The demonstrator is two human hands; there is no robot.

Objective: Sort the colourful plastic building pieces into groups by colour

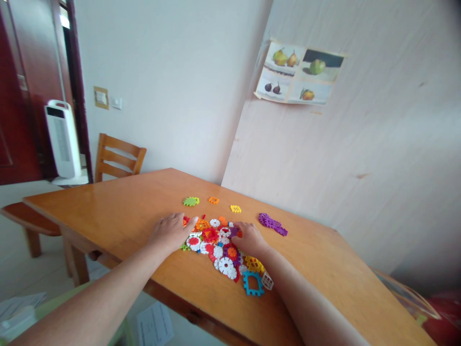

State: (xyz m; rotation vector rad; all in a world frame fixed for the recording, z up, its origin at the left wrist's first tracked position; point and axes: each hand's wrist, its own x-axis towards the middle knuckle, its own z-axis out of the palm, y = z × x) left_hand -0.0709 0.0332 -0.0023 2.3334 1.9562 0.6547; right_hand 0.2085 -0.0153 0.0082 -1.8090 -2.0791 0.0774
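A heap of coloured plastic interlocking pieces (pixel 219 245), round and square, lies on a wooden table (pixel 118 211). My left hand (pixel 171 230) rests palm down at the heap's left edge, fingers stretched flat onto the pieces. My right hand (pixel 249 239) lies on the heap's right side with its fingers curled over some pieces; what they grip, if anything, is hidden. A blue square frame piece (pixel 252 283) and a white cage-like piece (pixel 267 281) lie close to my right forearm.
Beyond the heap lie a green round piece (pixel 190 201), an orange piece (pixel 213 200), a yellow piece (pixel 235 208) and joined purple pieces (pixel 272 224). A wooden chair (pixel 117 157) stands behind the table, a white heater (pixel 62 139) by the door, a fruit poster (pixel 300 72) on the wall.
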